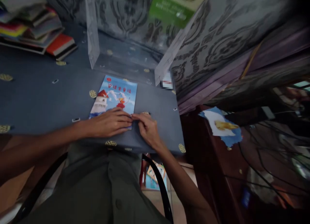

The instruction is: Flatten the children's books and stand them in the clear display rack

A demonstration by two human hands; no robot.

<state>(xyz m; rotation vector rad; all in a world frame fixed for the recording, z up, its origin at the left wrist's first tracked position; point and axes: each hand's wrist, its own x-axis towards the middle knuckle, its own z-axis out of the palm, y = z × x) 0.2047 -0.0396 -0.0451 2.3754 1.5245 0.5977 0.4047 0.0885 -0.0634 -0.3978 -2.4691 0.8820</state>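
A blue picture book (116, 93) lies closed on the table, its cover showing a white tower with a red roof, a small figure in red and Chinese characters. My left hand (110, 123) rests flat across the lower part of the cover, fingers stretched to the right. At the book's right edge is my right hand (149, 128), its index finger reaching out to touch the edge beside my left fingertips. The thumb of that hand stands apart from the index finger, and its other fingers are partly hidden.
A clear stand (93, 40) stands behind the book, with a green book (169, 9) above. Several stacked books (36, 30) are at the far left. The grey tablecloth (164, 120) ends near my body. More books (156, 175) lie below; cables (256, 162) hang at right.
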